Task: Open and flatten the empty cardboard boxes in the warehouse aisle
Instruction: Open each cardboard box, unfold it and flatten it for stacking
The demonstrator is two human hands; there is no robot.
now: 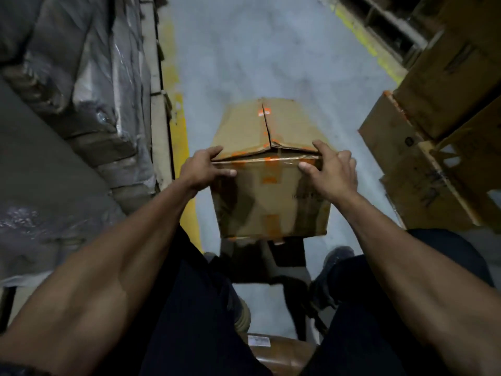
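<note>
Both the left hand (202,169) and right hand (329,169) grip the near top edge of a taped cardboard box (271,180) held above the aisle floor (257,50), where stubborn tape could tear the flaps.

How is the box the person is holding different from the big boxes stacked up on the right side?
The held box is gripped at its top near edge by the left hand and the right hand; the stacked boxes are touched by no one. The held box sits alone in the middle of the aisle floor, while the stacked boxes are piled together at the side. The held box has orange tape patches; the stacked boxes show dark printing. All are brown cardboard.
</note>
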